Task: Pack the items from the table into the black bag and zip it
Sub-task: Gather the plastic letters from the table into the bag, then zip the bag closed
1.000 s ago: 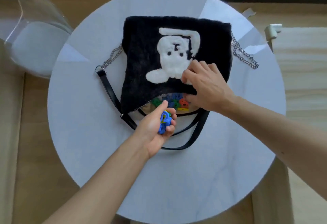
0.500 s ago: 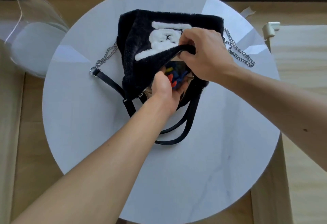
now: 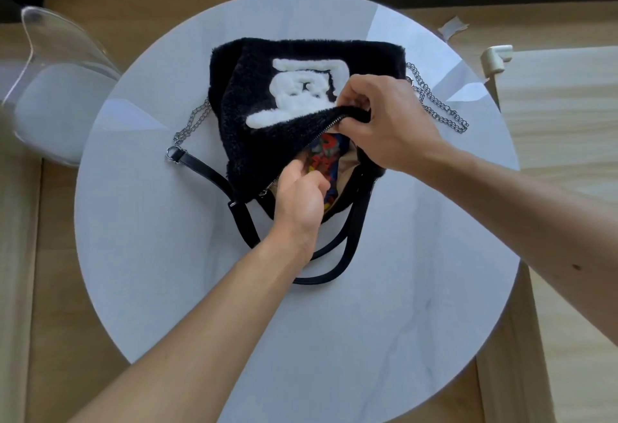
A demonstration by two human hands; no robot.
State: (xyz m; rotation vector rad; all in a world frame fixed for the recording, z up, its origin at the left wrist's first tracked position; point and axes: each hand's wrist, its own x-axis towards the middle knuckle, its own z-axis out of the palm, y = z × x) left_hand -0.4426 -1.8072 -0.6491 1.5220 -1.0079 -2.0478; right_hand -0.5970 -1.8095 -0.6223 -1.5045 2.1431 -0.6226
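Note:
A black furry bag point(image 3: 254, 115) with a white animal patch lies on the round white table point(image 3: 160, 272). My right hand point(image 3: 384, 121) pinches the upper edge of the bag's mouth by the zip and holds it lifted. Inside the mouth show several small colourful plastic pieces point(image 3: 326, 151) against a tan lining. My left hand point(image 3: 297, 198) sits at the near side of the mouth with its fingers curled inward. Its fingertips are partly hidden by the bag's edge, so I cannot tell if it holds anything.
The bag's black straps point(image 3: 344, 255) loop towards me on the tabletop, and its silver chain point(image 3: 438, 111) trails off both sides. A clear plastic chair point(image 3: 50, 88) stands at the left. A light wooden surface point(image 3: 561, 105) adjoins the table on the right.
My left hand carried blue pieces from the table into the bag's mouth and now sits at its near edge. My right hand went from resting on the bag to lifting its upper edge.

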